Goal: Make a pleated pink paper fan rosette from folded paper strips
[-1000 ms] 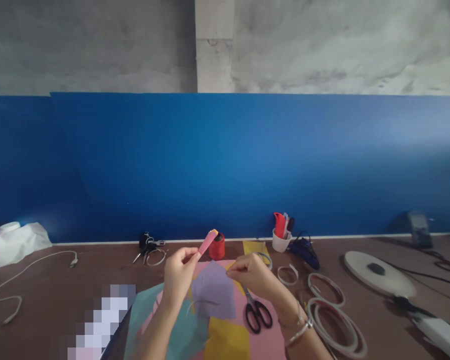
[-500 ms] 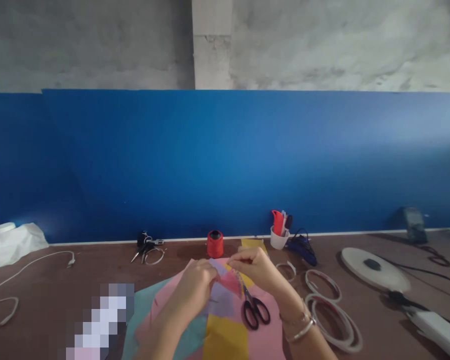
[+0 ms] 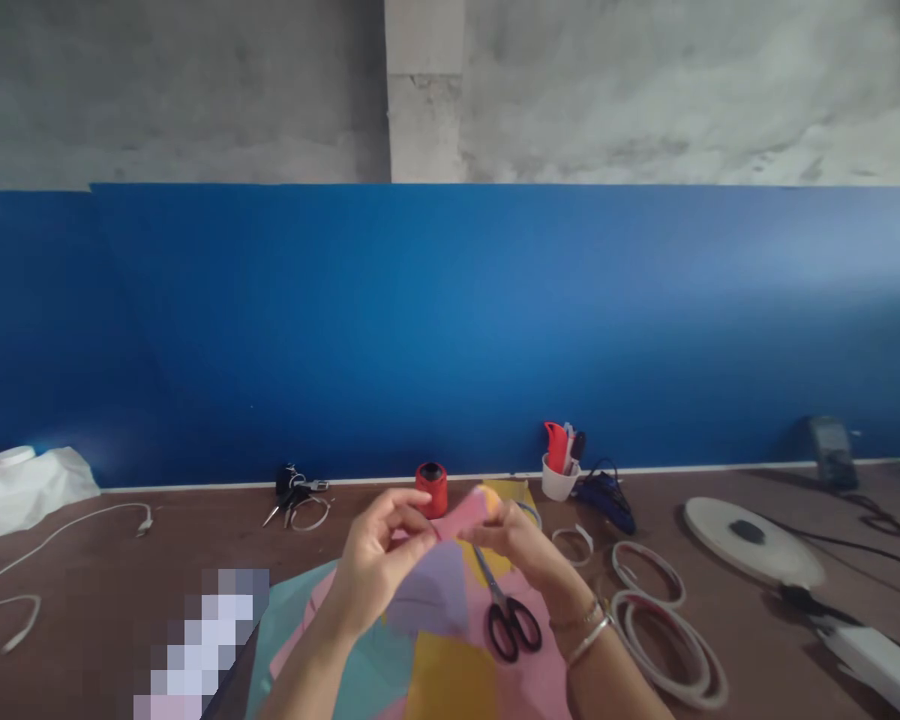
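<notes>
A small pink piece of fabric [image 3: 461,512] with a yellow end is stretched between my two hands. My left hand [image 3: 390,545] is pinched on its left end, thumb and forefinger together. My right hand [image 3: 514,530] grips the yellow end on the right; part of that end is hidden by the fingers. Below them lie scissors [image 3: 511,625] with black handles, resting on coloured sheets [image 3: 450,675] in pink, teal, yellow and lilac. Just behind my left hand stands a spool of red thread [image 3: 431,488].
A white cup [image 3: 559,480] holds a red tool and pens. Nearby are a blue-handled tool [image 3: 604,500] and coiled white tubing [image 3: 667,640]. A white round disc [image 3: 754,540] lies right. Left are keys [image 3: 296,495], a white cable [image 3: 82,520] and a white bag [image 3: 37,490].
Both hands have lifted the fabric piece off the sheets and turned it so its pink and yellow faces show. My left hand has rolled palm up. The scissors stay in place.
</notes>
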### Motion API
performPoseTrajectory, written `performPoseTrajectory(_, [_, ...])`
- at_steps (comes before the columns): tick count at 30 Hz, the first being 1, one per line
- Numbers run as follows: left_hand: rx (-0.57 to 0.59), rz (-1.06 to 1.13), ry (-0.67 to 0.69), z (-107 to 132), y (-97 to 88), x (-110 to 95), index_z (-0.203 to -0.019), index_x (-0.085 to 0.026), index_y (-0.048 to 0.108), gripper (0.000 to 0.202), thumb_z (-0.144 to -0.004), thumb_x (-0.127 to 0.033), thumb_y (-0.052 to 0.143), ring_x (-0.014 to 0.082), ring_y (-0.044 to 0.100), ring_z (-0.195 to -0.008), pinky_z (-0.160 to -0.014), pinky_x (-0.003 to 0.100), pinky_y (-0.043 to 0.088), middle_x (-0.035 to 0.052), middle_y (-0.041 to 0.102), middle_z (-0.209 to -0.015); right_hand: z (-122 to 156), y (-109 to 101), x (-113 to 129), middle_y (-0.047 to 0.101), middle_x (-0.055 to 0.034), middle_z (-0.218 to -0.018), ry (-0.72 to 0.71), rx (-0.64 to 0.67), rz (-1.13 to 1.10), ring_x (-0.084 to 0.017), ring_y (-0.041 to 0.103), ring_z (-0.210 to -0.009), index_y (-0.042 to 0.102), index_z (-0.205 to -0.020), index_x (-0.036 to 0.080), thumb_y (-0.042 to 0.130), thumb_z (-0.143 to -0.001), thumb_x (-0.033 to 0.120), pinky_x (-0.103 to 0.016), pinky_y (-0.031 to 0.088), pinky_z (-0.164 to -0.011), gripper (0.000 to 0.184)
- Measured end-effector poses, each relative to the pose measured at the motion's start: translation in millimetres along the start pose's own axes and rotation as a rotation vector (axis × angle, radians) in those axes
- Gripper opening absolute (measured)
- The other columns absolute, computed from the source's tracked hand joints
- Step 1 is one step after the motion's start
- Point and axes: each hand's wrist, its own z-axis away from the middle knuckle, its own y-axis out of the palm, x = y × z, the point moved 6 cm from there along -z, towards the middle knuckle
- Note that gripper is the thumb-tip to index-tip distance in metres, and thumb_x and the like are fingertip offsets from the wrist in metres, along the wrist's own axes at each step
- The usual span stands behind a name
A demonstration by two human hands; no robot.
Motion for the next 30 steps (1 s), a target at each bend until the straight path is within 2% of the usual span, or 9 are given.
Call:
performPoseTrajectory(3, [-0.231,0.072,-0.051,-13.2,-20.7,24.1,-0.099,-0.017,0.056,0.035,-0.069,-0.031,0.068,0.0185,0.063,-0.070,-0.066,0.027,0.045,0.0043,0.069,-0.075,-4.8,6.4,-2.9,0.052,0.0022,-0.051,-0.019,-0.042,0.103,-0.009,0.039,-0.052,0.067,-0.055,0.014,0.065,-0.067,0.035,-0.021,0.032,-0.049,0.024])
performPoseTrajectory(5, [-0.372,-0.067,-0.070,-18.2,-34.5,40.1,-0.097,-0.016,0.057,0.035,-0.069,-0.034,0.068,0.0204,0.064,-0.070,-0.066,0.029,0.045,0.0043,0.070,-0.073,-6.4,13.2,-3.2,0.041,0.0051,-0.044,-0.031,-0.051,0.238,-0.008,0.030,-0.047,0.064,-0.049,0.014,0.061,-0.069,0.030,-0.021,0.025,-0.045,0.025])
performPoseTrajectory(7, [-0.416,-0.302,-0.029,-21.4,-41.0,48.7,-0.091,-0.017,0.059,0.026,-0.071,-0.033,0.064,0.0224,0.065,-0.075,-0.073,0.031,0.045,0.0053,0.071,-0.075,-5.5,22.9,0.3,0.030,0.0069,-0.042,-0.066,-0.019,0.398,-0.007,0.021,-0.047,0.058,-0.043,0.015,0.056,-0.070,0.022,-0.022,0.019,-0.045,0.028])
performPoseTrajectory(9, [-0.367,-0.510,-0.001,-23.0,-38.9,54.5,-0.090,-0.019,0.059,0.018,-0.074,-0.027,0.057,0.0231,0.065,-0.077,-0.073,0.032,0.045,0.0049,0.072,-0.077,-2.4,31.6,7.3,0.028,0.0070,-0.043,-0.124,0.005,0.554,-0.007,0.019,-0.049,0.055,-0.040,0.015,0.052,-0.068,0.013,-0.023,0.017,-0.046,0.028])
performPoseTrajectory(14, [-0.177,-0.844,0.131,-18.1,-16.1,48.9,-0.105,-0.020,0.051,0.028,-0.079,-0.013,0.043,0.0209,0.064,-0.075,-0.070,0.030,0.043,0.0005,0.067,-0.070,5.5,36.1,24.9,0.044,0.0051,-0.047,-0.238,-0.063,0.788,-0.008,0.029,-0.050,0.061,-0.047,0.018,0.051,-0.067,0.009,-0.023,0.023,-0.050,0.023])
performPoseTrajectory(18, [0.066,-0.987,0.246,-12.5,6.5,41.9,-0.105,-0.020,0.051,0.026,-0.085,-0.012,0.036,0.0217,0.062,-0.083,-0.075,0.031,0.043,0.0056,0.067,-0.084,8.1,28.1,31.9,0.058,0.0019,-0.057,-0.265,-0.097,0.744,-0.009,0.042,-0.052,0.068,-0.058,0.019,0.052,-0.074,0.013,-0.022,0.028,-0.051,0.023])
performPoseTrajectory(21, [0.203,-1.052,0.291,-8.0,15.7,39.8,-0.107,-0.021,0.050,0.029,-0.086,-0.010,0.034,0.0210,0.060,-0.086,-0.077,0.031,0.042,0.0059,0.065,-0.089,9.4,18.1,36.1,0.061,0.0002,-0.062,-0.274,-0.118,0.680,-0.011,0.049,-0.056,0.070,-0.064,0.019,0.053,-0.077,0.016,-0.021,0.031,-0.053,0.022])
performPoseTrajectory(25, [0.264,-1.159,0.276,-3.1,17.3,33.0,-0.107,-0.021,0.051,0.034,-0.083,-0.002,0.036,0.0196,0.058,-0.083,-0.077,0.030,0.042,0.0044,0.063,-0.087,9.2,4.6,36.7,0.060,0.0000,-0.063,-0.249,-0.160,0.666,-0.011,0.050,-0.058,0.073,-0.068,0.020,0.056,-0.079,0.019,-0.022,0.032,-0.054,0.020])
performPoseTrajectory(30, [0.229,-1.288,0.238,-2.0,13.3,22.0,-0.096,-0.019,0.058,0.036,-0.081,0.002,0.034,0.0204,0.057,-0.080,-0.073,0.030,0.041,0.0065,0.062,-0.085,4.4,3.2,32.8,0.056,-0.0003,-0.064,-0.268,-0.177,0.637,-0.014,0.052,-0.064,0.072,-0.068,0.020,0.056,-0.080,0.022,-0.023,0.036,-0.059,0.020])
